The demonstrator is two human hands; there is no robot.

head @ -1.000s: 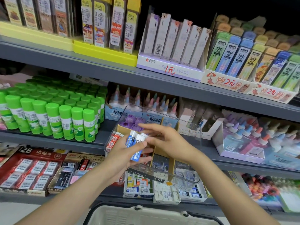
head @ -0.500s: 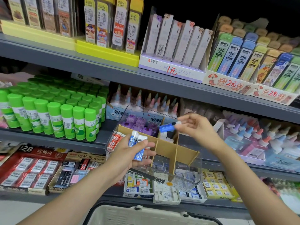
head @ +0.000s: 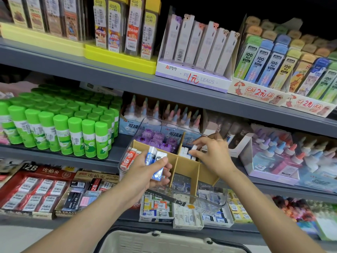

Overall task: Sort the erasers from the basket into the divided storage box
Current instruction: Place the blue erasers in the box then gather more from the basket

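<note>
Even overhead store light falls on the shelves before me; the top right corner goes black. My wide lens bows the shelf edges. Glare streaks the clear box. My hands and the right-hand bottles blur softly; shadows are faint.

Blue-white erasers, tan box dividers, purple erasers, green glue sticks.

I see grey metal shelves filling my view in a shop aisle. Green-capped glue sticks stand in rows at left, pencil lead boxes sit above, and the space behind the top shelf is dark.
</note>
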